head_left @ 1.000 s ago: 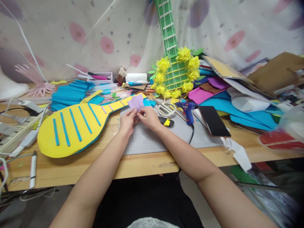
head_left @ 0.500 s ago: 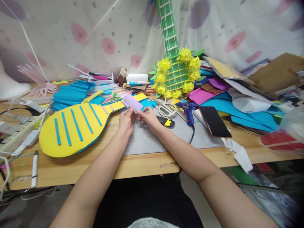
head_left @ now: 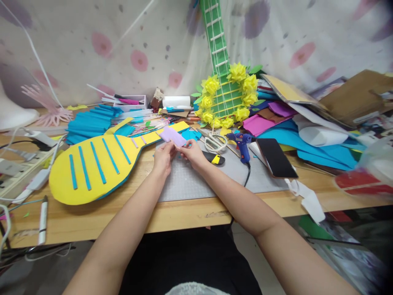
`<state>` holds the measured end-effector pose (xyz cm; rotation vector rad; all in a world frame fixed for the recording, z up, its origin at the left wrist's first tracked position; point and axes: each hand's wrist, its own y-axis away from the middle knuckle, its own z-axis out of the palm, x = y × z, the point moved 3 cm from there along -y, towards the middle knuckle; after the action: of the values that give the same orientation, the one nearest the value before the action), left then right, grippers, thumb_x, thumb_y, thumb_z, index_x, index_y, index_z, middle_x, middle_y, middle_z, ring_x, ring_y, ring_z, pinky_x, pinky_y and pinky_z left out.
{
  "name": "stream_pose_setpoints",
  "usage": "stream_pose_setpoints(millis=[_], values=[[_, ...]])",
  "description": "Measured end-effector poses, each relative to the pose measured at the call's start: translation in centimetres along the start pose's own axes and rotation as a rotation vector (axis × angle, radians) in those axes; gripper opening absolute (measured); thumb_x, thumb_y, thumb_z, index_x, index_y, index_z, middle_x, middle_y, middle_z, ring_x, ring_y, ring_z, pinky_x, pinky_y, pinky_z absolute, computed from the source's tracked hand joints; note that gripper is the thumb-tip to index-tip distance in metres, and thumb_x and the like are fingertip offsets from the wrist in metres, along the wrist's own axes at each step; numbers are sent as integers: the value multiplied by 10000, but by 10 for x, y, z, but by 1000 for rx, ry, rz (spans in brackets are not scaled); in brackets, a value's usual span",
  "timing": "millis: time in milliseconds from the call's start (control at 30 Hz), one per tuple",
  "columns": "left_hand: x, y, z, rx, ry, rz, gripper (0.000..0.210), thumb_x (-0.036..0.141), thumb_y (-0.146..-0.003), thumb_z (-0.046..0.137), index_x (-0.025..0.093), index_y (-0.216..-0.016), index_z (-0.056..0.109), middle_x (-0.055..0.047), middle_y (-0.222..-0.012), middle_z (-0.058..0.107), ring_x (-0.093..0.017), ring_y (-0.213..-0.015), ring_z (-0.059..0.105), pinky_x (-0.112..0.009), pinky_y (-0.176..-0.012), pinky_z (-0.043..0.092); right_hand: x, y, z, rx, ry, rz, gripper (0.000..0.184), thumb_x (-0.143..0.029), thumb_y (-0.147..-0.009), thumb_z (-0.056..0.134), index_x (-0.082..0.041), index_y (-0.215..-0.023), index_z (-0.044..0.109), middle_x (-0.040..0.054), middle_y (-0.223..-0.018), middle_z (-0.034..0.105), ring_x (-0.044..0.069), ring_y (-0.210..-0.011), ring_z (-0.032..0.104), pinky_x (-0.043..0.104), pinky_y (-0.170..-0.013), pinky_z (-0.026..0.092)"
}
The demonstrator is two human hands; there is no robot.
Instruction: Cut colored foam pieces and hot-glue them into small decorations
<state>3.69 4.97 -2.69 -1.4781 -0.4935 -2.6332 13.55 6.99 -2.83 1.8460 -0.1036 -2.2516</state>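
Above the gray mat, which reaches toward the front edge of the tabletop, the left hand and the right hand hold lilac paper in their fingers. Left of them lies a yellow guitar-shaped cutout with blue strips; a marker lies beside the front edge. White-handled scissors, a blue glue gun and a phone sit rightward. A green guitar, ringed with yellow flowers, stands toward the back edge.
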Motion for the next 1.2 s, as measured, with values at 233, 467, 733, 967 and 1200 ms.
stream_pose_setpoints(millis=[233,467,733,967,1200], values=[[6,1,-8,-68,-20,-103,167,250,-710,632,117,-809,652,-63,-721,698,-142,-662,652,-299,-763,487,1,1,-6,-90,-95,51,445,-175,-576,685,-226,-767,286,-83,-526,548,44,-384,425,126,-340,230],[4,0,-11,-105,-14,-16,217,201,-624,728,99,-805,663,-68,-717,697,-121,-621,639,-283,-767,482,-3,5,-7,-183,-145,175,389,-124,-611,679,-206,-738,321,-24,-577,617,27,-385,414,107,-333,235],[6,0,-12,-116,-33,-53,266,210,-582,752,118,-816,665,-53,-714,694,-97,-562,610,-244,-658,486,-2,6,-5,-260,-152,202,337,-119,-626,673,-195,-718,358,-23,-567,631,24,-378,415,101,-324,236],[9,-1,-13,-30,-38,18,251,221,-557,747,114,-769,664,-34,-647,667,-94,-535,583,-235,-608,465,-5,7,-4,-292,-85,87,374,-250,-591,708,-202,-792,397,-35,-626,628,91,-502,581,149,-395,369],[5,-2,-12,77,-87,126,308,257,-500,760,126,-760,659,-15,-625,656,-112,-552,592,-226,-564,452,1,2,0,-109,95,-119,504,-318,-511,756,-216,-813,365,-98,-533,538,87,-472,539,171,-400,383]])
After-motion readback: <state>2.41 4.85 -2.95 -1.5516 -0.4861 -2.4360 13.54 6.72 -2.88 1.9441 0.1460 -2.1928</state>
